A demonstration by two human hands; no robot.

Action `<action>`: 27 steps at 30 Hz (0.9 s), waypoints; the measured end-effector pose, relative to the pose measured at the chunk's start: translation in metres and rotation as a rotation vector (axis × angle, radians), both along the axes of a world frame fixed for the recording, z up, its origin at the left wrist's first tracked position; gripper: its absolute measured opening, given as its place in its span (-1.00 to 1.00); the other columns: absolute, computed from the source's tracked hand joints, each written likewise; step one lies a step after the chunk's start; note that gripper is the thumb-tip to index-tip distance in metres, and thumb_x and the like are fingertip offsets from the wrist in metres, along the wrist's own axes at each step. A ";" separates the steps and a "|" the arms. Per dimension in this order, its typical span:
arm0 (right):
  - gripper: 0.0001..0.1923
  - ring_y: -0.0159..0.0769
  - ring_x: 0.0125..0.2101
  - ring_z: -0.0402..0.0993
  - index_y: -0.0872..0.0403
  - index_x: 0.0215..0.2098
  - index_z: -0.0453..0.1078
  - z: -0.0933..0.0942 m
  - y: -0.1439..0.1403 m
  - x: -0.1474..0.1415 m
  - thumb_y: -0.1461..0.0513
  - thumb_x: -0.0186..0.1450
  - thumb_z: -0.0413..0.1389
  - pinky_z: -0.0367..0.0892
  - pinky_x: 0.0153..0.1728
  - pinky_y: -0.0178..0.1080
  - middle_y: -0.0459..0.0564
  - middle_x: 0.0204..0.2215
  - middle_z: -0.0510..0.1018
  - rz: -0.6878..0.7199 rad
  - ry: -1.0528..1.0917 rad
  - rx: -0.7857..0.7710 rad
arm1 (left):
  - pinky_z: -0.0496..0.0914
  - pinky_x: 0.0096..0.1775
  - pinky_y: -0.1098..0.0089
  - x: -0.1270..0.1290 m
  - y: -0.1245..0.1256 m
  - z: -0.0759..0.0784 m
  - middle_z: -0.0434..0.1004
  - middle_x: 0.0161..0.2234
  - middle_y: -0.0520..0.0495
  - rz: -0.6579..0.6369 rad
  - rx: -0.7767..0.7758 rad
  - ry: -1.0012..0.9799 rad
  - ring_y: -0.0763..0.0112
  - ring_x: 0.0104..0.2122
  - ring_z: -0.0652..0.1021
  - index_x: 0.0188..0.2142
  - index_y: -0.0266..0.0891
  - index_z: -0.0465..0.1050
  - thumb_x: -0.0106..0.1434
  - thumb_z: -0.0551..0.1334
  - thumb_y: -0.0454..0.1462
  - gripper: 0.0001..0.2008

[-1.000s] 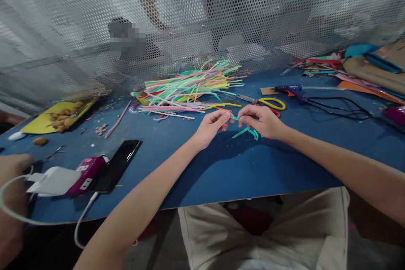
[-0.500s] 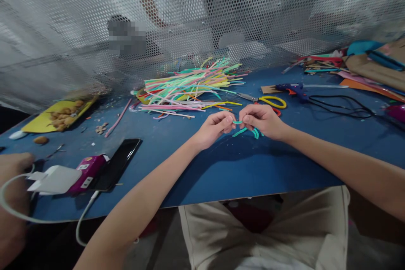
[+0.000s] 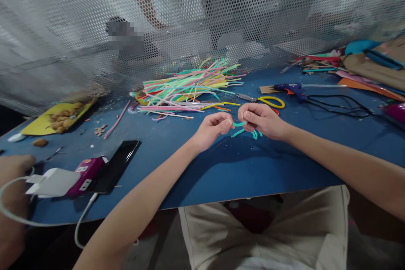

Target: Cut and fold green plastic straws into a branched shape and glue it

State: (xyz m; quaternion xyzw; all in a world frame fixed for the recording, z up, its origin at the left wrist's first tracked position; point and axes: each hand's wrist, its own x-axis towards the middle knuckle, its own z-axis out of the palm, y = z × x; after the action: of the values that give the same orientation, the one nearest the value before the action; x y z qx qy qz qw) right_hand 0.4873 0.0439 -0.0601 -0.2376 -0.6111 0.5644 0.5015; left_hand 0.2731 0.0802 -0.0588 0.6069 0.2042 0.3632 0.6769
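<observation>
Between my two hands stretches a short teal pipe cleaner (image 3: pixel 239 124), slightly bowed. My left hand (image 3: pixel 217 128) pinches its left end between thumb and fingertips. The other end is pinched by my right hand (image 3: pixel 261 120), whose fingers hide the tip. Several more teal pieces (image 3: pixel 254 133) lie on the blue table just below my right hand, partly covered by it. Behind that hand are yellow-handled scissors (image 3: pixel 271 101), with a bit of red handle beside them.
A heap of coloured pipe cleaners (image 3: pixel 190 86) lies behind my hands. Back right is a blue glue gun (image 3: pixel 292 88) with a black cord. At left are a phone (image 3: pixel 117 166), a purple power adapter (image 3: pixel 87 175), a white charger (image 3: pixel 57 182) and another person's arm (image 3: pixel 12 194). Perforated metal mesh (image 3: pixel 190 17) stands behind.
My hands have moved slightly apart, so more of the teal pipe cleaner shows between them. The whole view has shifted a little.
</observation>
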 end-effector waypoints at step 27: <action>-0.62 -0.45 -0.49 0.34 0.11 -0.15 0.55 0.034 0.023 0.067 -0.04 0.33 0.21 0.20 -0.49 -0.37 -0.07 -0.40 0.55 0.539 -0.977 -0.041 | 0.40 0.08 0.25 -0.020 0.042 -0.011 0.58 -0.04 -0.10 0.313 1.152 0.910 0.27 -0.03 0.55 -0.05 -0.17 0.52 0.43 0.17 -0.21 -0.80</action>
State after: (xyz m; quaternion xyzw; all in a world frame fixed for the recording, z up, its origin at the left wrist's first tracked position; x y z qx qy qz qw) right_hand 0.5548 0.0668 -0.0259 -0.3166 -0.8004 0.5089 -0.0068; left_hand 0.2532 0.1217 -0.0698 0.9192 0.3254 0.2178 0.0414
